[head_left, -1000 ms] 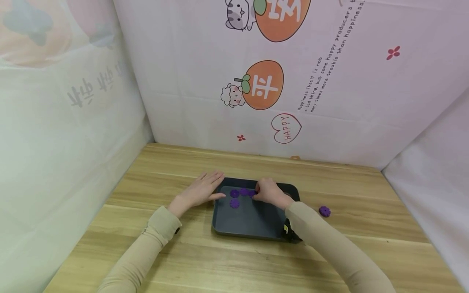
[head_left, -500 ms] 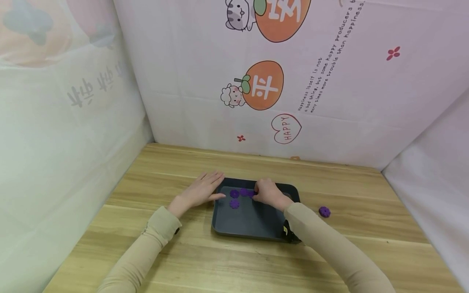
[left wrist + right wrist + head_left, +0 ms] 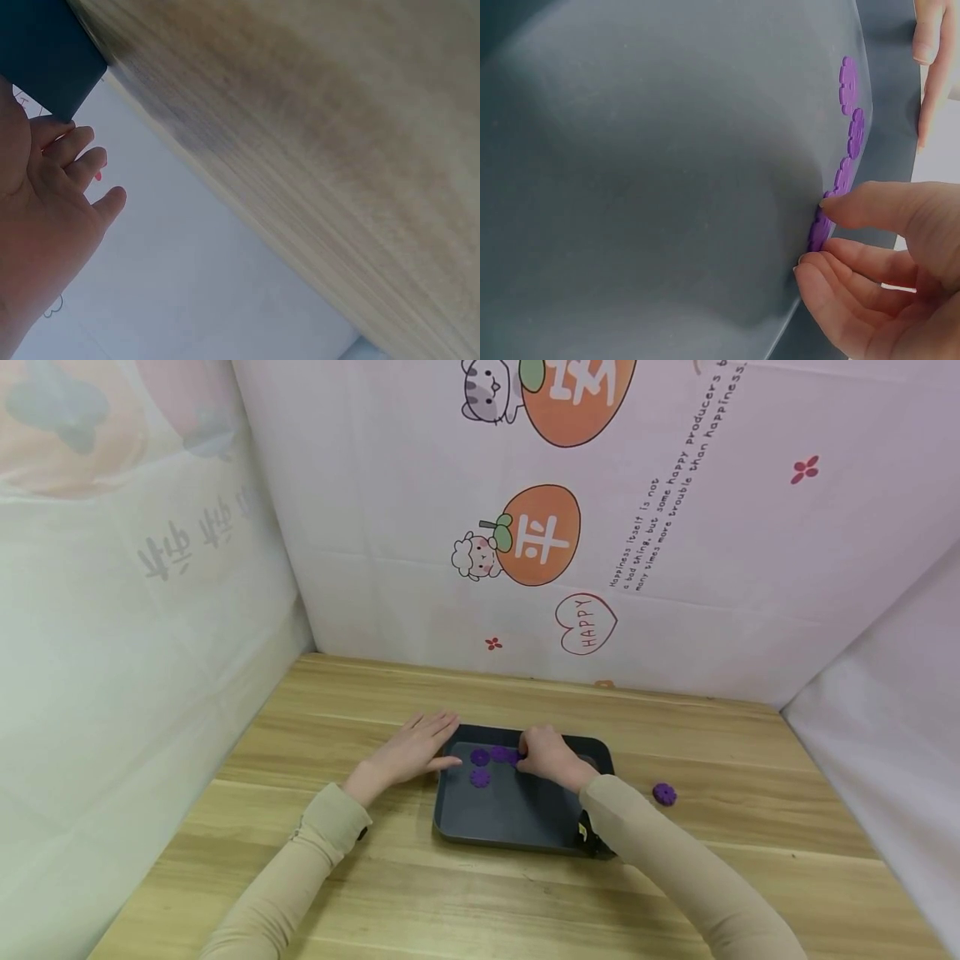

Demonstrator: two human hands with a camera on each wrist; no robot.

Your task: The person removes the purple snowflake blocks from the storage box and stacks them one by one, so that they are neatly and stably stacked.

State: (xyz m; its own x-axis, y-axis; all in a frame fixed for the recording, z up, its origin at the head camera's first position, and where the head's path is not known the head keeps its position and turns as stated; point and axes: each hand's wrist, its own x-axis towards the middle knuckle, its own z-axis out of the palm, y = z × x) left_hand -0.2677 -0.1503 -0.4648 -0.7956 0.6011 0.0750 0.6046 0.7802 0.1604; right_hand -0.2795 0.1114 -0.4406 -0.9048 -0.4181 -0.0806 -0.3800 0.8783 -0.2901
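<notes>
My right hand (image 3: 551,756) reaches into a dark grey tray (image 3: 517,814), at its far side. In the right wrist view its thumb and fingers pinch a purple notched plastic disc (image 3: 820,229), lying near the tray's wall. Three more such discs lie left of it: one right beside it (image 3: 499,752), a darker disc (image 3: 480,757), and a lighter disc (image 3: 480,777) nearer me. My left hand (image 3: 412,747) rests with straight fingers at the tray's far left corner, thumb extended over the rim. In the left wrist view, the left fingers (image 3: 75,150) touch the tray's outside.
Right of the tray, another purple notched piece (image 3: 664,793), thicker-looking, lies on the wooden table (image 3: 360,893). A printed white cloth (image 3: 420,593) hangs behind the table, with more white cloth at both sides. A black strap (image 3: 592,835) shows under my right sleeve.
My right hand has edged very slightly left along the tray with the disc. The left hand and the other discs have stayed put.
</notes>
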